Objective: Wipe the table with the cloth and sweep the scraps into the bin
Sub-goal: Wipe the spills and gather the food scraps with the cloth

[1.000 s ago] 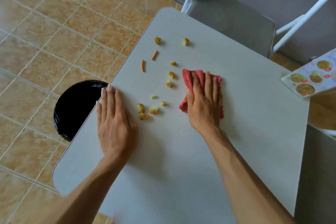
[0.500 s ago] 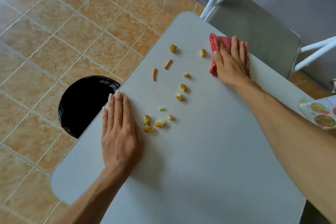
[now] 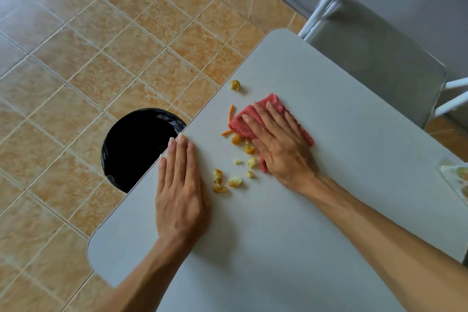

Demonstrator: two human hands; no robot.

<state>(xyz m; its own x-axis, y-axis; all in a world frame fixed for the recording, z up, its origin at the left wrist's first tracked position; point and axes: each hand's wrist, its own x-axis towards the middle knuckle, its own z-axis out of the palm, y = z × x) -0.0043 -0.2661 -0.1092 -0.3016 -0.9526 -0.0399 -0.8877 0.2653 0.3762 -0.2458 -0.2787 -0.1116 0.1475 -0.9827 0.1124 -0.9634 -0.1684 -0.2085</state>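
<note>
**Hazard check: scraps missing the bin during the sweep**

I am watching the right hand pressing flat on the red cloth, fingers spread over it, palm down; this grip is not pinching the cloth, only pinning it against the desk. The left hand is lying open and flat on the desk, holding nothing, its fingertips reaching the desk edge above the bin.

The scraps are lying loose between the two hands, with several touching the cloth's leading edge. One lone piece is sitting well apart, near the far edge and beyond the cloth.

Risks I am judging from here:

1. The bin is standing on the floor, partly tucked under the desk edge. Only part of its mouth is showing, so scraps pushed off too far along the edge are likely going to land on the tiles.
2. The left hand is sitting in the sweep path. Scraps may be piling against it or slipping round it.
3. The cloth is bunched and narrow. Rounded pieces may be rolling past either end.
4. The thin orange strips at the cloth's edge may be sliding underneath and getting left behind.
5. The lone piece is lying outside the current stroke and may be getting missed.
</note>
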